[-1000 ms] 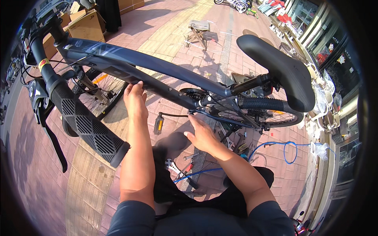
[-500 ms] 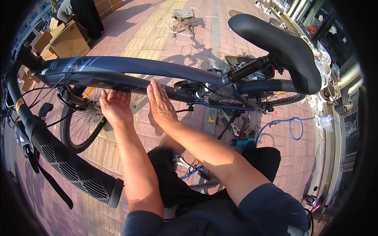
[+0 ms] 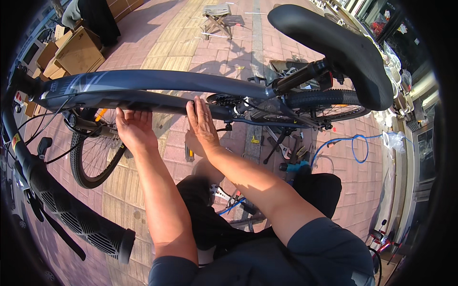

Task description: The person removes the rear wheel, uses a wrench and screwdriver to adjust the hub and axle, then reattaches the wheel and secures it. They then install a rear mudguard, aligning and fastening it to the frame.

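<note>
A dark blue-grey bicycle frame [image 3: 167,81] stretches across in front of me, with its handlebar at the left and black saddle [image 3: 341,57] at the right. My left hand [image 3: 137,133] is palm up at the underside of the lower frame tube [image 3: 162,101]; its thumb is apart, and the fingertips are partly hidden by the tube. Further right, my right hand [image 3: 203,125] lies with straight fingers against the same tube, near the crankset. Neither hand shows anything held. A textured black grip [image 3: 78,212] and a brake lever [image 3: 62,236] are close at the lower left.
Several tools [image 3: 286,148] lie on the brick paving beyond my knee, near a blue hose [image 3: 360,155]. A folding stool [image 3: 217,21] stands farther off. Cardboard boxes [image 3: 78,55] are at the far left, beside a person in dark clothing [image 3: 99,21]. A shopfront lines the right.
My right hand has slid a little to the right along the tube, and my left hand slightly left. The bicycle's front end and handlebar have shifted left in view.
</note>
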A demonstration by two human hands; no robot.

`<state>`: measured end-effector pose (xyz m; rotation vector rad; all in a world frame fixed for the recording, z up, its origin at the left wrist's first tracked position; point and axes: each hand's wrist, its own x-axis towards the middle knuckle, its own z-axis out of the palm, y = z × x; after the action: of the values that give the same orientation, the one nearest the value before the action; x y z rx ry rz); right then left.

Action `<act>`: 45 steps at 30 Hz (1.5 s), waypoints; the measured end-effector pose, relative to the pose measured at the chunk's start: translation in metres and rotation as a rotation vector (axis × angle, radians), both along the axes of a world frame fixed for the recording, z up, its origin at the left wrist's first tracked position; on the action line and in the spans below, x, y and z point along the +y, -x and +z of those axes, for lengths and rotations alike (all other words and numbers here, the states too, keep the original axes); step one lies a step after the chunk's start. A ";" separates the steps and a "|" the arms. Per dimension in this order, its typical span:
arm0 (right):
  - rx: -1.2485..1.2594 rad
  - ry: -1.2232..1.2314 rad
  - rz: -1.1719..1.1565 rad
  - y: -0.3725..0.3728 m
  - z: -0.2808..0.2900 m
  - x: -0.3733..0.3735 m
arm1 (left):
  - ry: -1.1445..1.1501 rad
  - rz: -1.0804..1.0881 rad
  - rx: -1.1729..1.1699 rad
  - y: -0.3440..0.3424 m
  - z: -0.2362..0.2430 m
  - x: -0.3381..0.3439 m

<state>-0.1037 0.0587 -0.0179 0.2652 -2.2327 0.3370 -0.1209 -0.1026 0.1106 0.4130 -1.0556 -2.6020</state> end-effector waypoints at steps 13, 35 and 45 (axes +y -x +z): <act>-0.333 0.337 0.178 -0.020 -0.017 0.052 | -0.022 0.038 -0.003 0.000 0.004 0.005; -0.986 2.007 0.604 -0.068 0.027 0.102 | -0.025 0.032 -0.209 -0.013 -0.003 0.027; -1.068 1.520 0.887 -0.096 0.105 0.032 | -0.031 -0.290 -0.540 -0.024 -0.026 0.067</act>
<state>-0.0072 0.0911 0.0870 0.2031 -1.8341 2.9351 -0.0970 -0.0359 0.0842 1.0892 -1.3203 -2.8350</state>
